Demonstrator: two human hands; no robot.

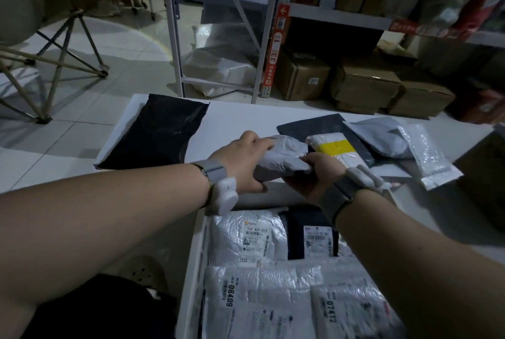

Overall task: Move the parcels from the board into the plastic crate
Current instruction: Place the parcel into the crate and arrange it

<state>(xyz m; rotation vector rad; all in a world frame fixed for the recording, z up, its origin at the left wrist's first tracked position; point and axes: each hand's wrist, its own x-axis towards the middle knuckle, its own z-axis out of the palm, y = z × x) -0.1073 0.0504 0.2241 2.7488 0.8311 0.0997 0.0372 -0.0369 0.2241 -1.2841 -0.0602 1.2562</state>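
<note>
Stockroom's dim, board (240, 117) w/ parcels left. I'm gripping grey parcel (281, 159) w/ left hand (240, 168) & right hand (314, 174), steadying it over crate (192, 270).

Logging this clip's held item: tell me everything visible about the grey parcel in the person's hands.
The grey parcel is a small, soft poly mailer, crumpled and bulging, with no label showing on the visible side. It is held off the white board, near the far rim of the plastic crate. The left hand grips its left end, fingers curled round it; the right hand holds its right end from below, thumb on top.
</note>
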